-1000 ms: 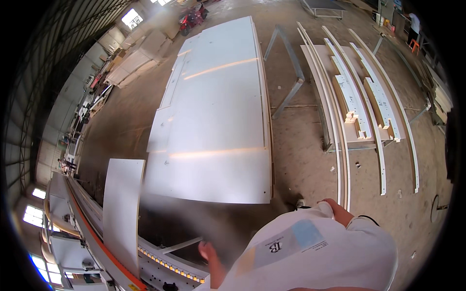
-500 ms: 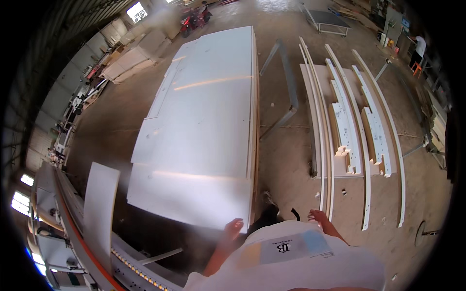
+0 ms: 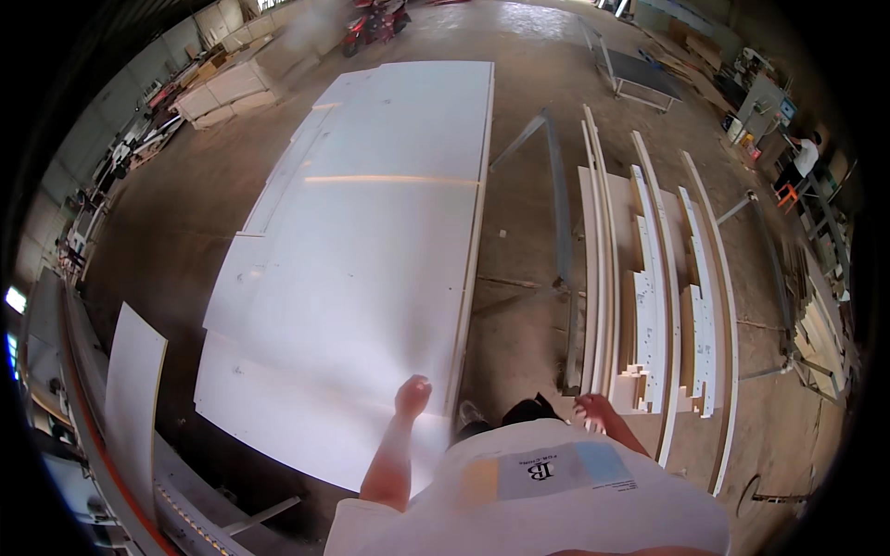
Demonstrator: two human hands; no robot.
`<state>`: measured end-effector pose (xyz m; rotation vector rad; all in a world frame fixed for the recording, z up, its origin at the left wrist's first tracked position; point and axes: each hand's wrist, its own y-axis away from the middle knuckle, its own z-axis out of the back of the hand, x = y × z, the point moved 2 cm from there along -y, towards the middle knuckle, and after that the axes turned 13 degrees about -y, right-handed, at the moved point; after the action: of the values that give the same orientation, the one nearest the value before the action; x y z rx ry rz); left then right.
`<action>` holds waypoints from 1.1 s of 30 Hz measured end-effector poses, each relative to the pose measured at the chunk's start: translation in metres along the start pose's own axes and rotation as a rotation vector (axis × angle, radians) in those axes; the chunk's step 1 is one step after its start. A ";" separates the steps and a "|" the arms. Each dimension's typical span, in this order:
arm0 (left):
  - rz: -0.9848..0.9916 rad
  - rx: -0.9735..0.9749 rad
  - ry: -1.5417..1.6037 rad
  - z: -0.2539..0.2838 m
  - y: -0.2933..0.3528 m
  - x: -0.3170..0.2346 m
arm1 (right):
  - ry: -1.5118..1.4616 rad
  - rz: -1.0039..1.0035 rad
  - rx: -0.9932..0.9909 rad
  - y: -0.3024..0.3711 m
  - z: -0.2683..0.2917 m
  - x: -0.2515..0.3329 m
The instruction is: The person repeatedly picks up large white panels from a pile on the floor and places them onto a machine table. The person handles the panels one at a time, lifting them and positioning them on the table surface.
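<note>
A stack of large white panels (image 3: 371, 250) lies lengthwise ahead and to my left. Over its near end, by the right edge, hangs my left hand (image 3: 413, 396), its fingers curled in with nothing visible in them. On the other side of my body, my right hand (image 3: 598, 412) hangs low with its fingers loosely bent and somewhat apart. It looks to hold nothing. Nearest to it are long white strips (image 3: 598, 278) on a rack to my right. Shorter notched white boards (image 3: 649, 324) with small holes lie among these strips.
A grey metal frame (image 3: 559, 195) stands between stack and rack. At left, a white board (image 3: 130, 398) leans by a long machine with an orange edge (image 3: 93, 435). A dark-topped table (image 3: 644, 76) stands far off. Another person (image 3: 803, 159) is at the far right.
I have moved forward along the panel stack, so its near end and the strips sit closer to me. My left hand has swung forward over the top panel.
</note>
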<state>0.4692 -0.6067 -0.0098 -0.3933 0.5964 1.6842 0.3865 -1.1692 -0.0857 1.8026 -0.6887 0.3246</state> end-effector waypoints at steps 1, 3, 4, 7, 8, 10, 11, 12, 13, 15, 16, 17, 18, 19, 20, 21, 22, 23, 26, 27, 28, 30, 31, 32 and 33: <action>0.019 0.035 -0.061 0.000 -0.011 0.005 | 0.070 0.102 -0.035 -0.010 -0.033 0.035; 0.070 0.128 -0.064 0.001 -0.032 0.001 | 0.189 0.171 -0.082 -0.022 -0.095 0.099; 0.108 0.152 -0.045 0.004 -0.040 -0.005 | 0.195 0.106 -0.132 -0.026 -0.120 0.126; 0.125 0.140 -0.068 0.009 -0.077 -0.016 | 0.371 0.233 -0.089 -0.071 -0.161 0.189; 0.127 0.118 -0.083 0.010 -0.089 -0.019 | 0.418 0.225 -0.084 -0.089 -0.168 0.210; 0.159 0.103 -0.114 0.011 -0.110 -0.022 | 0.598 0.323 -0.049 -0.136 -0.188 0.263; 0.177 0.102 -0.123 0.007 -0.112 -0.014 | 0.689 0.361 -0.013 -0.160 -0.204 0.284; 0.195 0.101 -0.130 0.002 -0.112 -0.007 | 0.578 0.377 0.026 -0.183 -0.220 0.301; 0.210 0.090 -0.137 -0.003 -0.117 -0.002 | 0.467 0.397 0.068 -0.210 -0.237 0.322; 0.262 0.286 -0.086 -0.010 -0.127 -0.003 | 0.362 0.408 0.083 -0.263 -0.260 0.378; 0.295 0.269 -0.089 -0.008 -0.126 -0.012 | 0.371 0.377 0.060 -0.286 -0.270 0.405; 0.326 0.254 -0.092 -0.005 -0.125 -0.026 | 0.382 0.343 0.036 -0.307 -0.280 0.426; 0.380 0.248 -0.208 -0.011 -0.123 -0.020 | 0.350 0.385 0.027 -0.331 -0.295 0.447; 0.415 0.268 -0.248 -0.009 -0.135 -0.027 | 0.318 0.433 0.005 -0.359 -0.303 0.469; 0.433 0.304 -0.286 -0.003 -0.144 -0.045 | 0.287 0.490 -0.012 -0.391 -0.296 0.490; 0.455 0.345 -0.323 0.003 -0.150 -0.056 | 0.257 0.542 -0.030 -0.421 -0.290 0.507; 0.479 0.465 -0.262 0.002 -0.155 -0.048 | 0.266 0.567 -0.075 -0.443 -0.296 0.522; 0.488 0.500 -0.280 0.000 -0.161 -0.044 | 0.278 0.601 -0.124 -0.464 -0.299 0.538; 0.499 0.579 -0.334 -0.008 -0.181 -0.041 | 0.524 0.561 -0.259 -0.528 -0.287 0.583; 0.529 0.588 -0.345 -0.009 -0.182 -0.042 | 0.476 0.515 -0.251 -0.537 -0.292 0.588; 0.584 0.600 -0.348 -0.011 -0.174 -0.044 | 0.441 0.453 -0.227 -0.528 -0.318 0.589; 0.613 0.565 -0.360 -0.012 -0.169 -0.049 | 0.410 0.427 -0.253 -0.526 -0.336 0.594; 0.591 0.551 -0.380 -0.009 -0.180 -0.051 | 0.404 0.467 -0.315 -0.537 -0.320 0.596; 0.612 0.565 -0.379 -0.009 -0.182 -0.053 | 0.413 0.494 -0.359 -0.543 -0.313 0.594; 0.632 0.578 -0.379 -0.009 -0.185 -0.054 | 0.415 0.450 -0.341 -0.548 -0.303 0.590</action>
<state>0.6598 -0.6324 -0.0179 0.5766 0.9396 1.9980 1.2174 -0.9461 -0.0897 1.1941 -0.7907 0.8052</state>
